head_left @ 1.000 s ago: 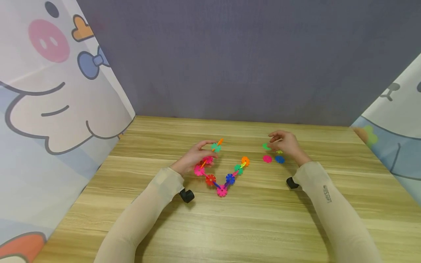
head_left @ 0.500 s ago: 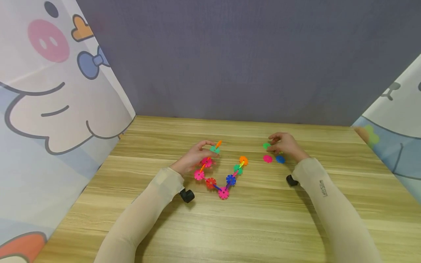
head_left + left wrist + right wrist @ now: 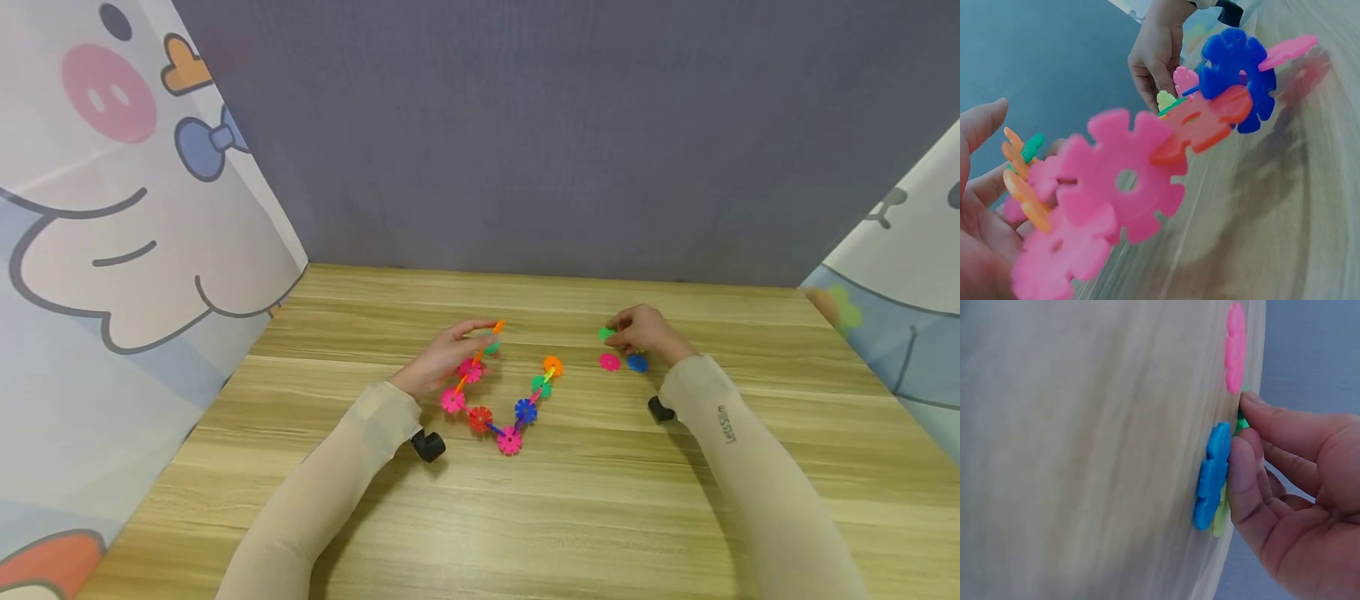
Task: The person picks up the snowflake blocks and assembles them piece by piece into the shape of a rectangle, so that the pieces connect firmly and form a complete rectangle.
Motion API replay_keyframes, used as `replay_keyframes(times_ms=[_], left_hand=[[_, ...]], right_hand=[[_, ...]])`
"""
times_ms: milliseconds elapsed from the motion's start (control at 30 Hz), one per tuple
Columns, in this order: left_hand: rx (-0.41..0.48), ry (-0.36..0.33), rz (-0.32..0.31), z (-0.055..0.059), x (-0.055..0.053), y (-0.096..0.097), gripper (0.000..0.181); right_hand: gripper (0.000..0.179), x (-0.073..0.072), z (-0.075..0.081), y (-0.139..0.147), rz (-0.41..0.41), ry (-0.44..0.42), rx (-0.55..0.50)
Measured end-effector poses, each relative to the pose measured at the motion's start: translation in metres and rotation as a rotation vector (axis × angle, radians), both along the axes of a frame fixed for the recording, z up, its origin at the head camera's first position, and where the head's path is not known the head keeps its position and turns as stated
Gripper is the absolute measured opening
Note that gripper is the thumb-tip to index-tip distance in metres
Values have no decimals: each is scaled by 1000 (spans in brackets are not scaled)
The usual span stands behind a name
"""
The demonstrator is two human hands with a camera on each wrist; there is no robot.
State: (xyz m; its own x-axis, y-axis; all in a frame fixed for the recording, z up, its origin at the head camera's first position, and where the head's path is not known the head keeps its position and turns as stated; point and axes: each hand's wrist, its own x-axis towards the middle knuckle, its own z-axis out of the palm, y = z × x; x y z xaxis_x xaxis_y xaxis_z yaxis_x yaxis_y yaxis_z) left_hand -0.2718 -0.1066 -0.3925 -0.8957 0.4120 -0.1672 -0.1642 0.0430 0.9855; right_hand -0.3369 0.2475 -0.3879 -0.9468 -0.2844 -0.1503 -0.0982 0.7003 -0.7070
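Right hand [image 3: 645, 328]: drawn slightly leftward since a second ago, fingertips nearer the green disc [image 3: 605, 332]; fingers bent, gap narrow; whether it pinches anything, cannot tell.
Green disc: on the wooden table [image 3: 570, 508], just left of the right fingertips; round, so no long axis; right hand much the nearer, left well apart. Probably the deciding relation.
Left hand [image 3: 442, 358]: pinching the teal-and-orange end of the disc chain [image 3: 481, 412].
Disc chain: V-shaped, bend toward the person, free end toward the right hand.
Loose remainder: pink disc [image 3: 610, 362], blue disc [image 3: 637, 363], yellow-green disc [image 3: 1220, 515] partly behind the blue in the right-wrist view.
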Motion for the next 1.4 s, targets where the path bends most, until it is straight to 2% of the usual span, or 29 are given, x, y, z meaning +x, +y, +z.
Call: replay_keyframes(times_ms=[300, 767, 1100, 1400], left_hand=[[-71, 6, 16, 0, 0, 3, 44], [-144, 15, 34, 1, 1, 4, 42], [-132, -5, 51, 2, 0, 6, 44], [-143, -9, 57, 3, 1, 7, 45]], right_hand=[[37, 3, 2, -2, 15, -45, -4], [30, 5, 1, -8, 2, 6, -8], [18, 8, 3, -8, -1, 4, -67], [21, 12, 3, -14, 2, 26, -88]])
